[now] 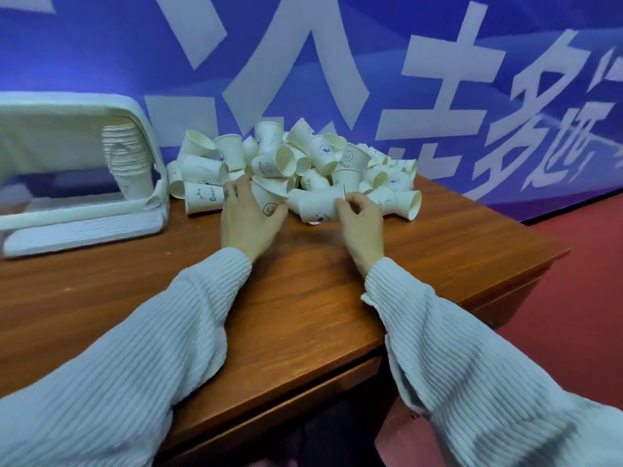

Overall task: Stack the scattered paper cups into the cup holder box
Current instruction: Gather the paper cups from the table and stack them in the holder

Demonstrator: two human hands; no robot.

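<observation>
A heap of several white paper cups (296, 160) with small blue prints lies at the far middle of the wooden table (303, 298). My left hand (247, 217) grips a cup with a smiley face (269, 197) at the heap's near edge. Right beside it, my right hand (359, 224) pinches the rim of a cup lying on its side (315, 205). The white cup holder box (84, 170) stands at the far left, with a nested stack of cups (126, 160) inside it.
A blue banner (337, 62) with large white characters rises right behind the table. The table's right edge drops to a red floor (573, 315). My pale ribbed sleeves (151, 348) cross the near part of the table.
</observation>
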